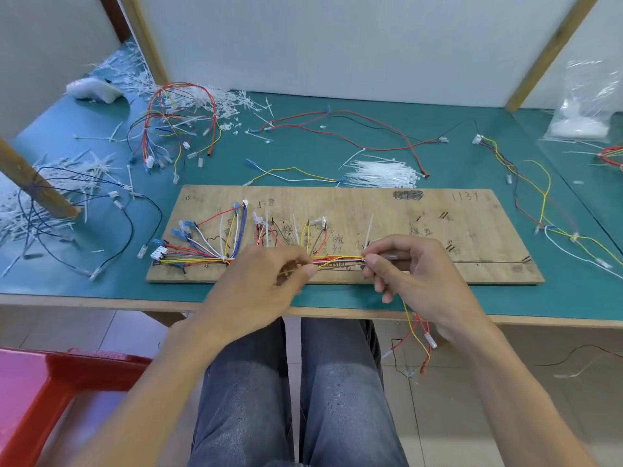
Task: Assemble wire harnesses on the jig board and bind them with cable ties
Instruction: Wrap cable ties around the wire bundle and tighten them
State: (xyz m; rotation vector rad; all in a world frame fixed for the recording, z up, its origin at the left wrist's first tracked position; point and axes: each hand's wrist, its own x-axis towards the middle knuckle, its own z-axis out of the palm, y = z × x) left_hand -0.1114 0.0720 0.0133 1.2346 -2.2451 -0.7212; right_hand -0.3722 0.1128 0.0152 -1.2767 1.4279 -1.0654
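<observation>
Board [438,210]: pale tan wood grain, black handwritten marks.
Wires [337,259] on it: red, yellow, white, blue, black.
Connectors [178,232] at left end: blue and white.
Ties [381,173]: milky white.
Table mat [303,156]: teal, pale wood edge.
Stool [50,382]: glossy red.
Jeans [242,399]: faded grey-blue.
Bag [586,102]: clear, white contents.
Floor tiles [505,365]: beige.
Back wall [337,45]: pale grey.

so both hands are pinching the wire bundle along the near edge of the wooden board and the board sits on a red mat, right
Not quite: the mat under the wooden board is teal green, not red, as the head view shows. The rest holds: the left hand and the right hand both pinch the wire bundle along the board's near edge.
</observation>
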